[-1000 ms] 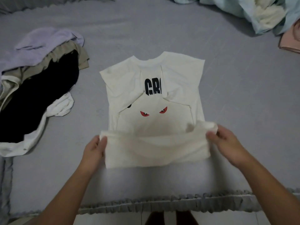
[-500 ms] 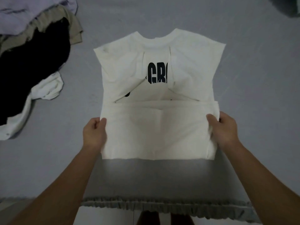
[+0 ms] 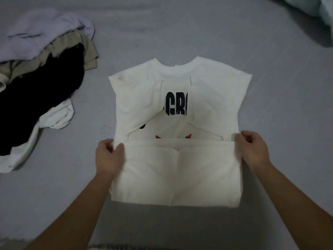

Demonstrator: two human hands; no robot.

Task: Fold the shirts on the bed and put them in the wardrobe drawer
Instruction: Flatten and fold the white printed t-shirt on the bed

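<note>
A white shirt (image 3: 180, 105) lies spread on the grey bed (image 3: 270, 123), collar at the far end and hem toward the person. Both sleeves and sides are tucked in over the middle, leaving a narrow strip of black lettering showing between them, with two small red marks just beyond the folded edge. The near part of the shirt is turned up and over, so a plain white panel covers the lower half.

The left hand (image 3: 110, 156) holds the left end of that folded edge, fingers curled closed on the cloth with the thumb on top. The right hand (image 3: 252, 148) pinches the right end of the same edge, fingers bent closed around a small bunch of fabric. Both forearms reach in from the near side, one on each side of the shirt.

To the far left, well apart from the shirt, sits a loose pile of clothes (image 3: 36, 78): a pale purple garment (image 3: 45, 33) at the far end, a tan one (image 3: 75, 44) under it, a black one (image 3: 41, 98) across the middle and a white one (image 3: 59, 118) poking out at the near and right edges. At the far right corner a bit of pale blue bedding (image 3: 320, 8) shows. A ruffled trim of the bed cover (image 3: 115, 247) is just visible at the near edge between the arms.
</note>
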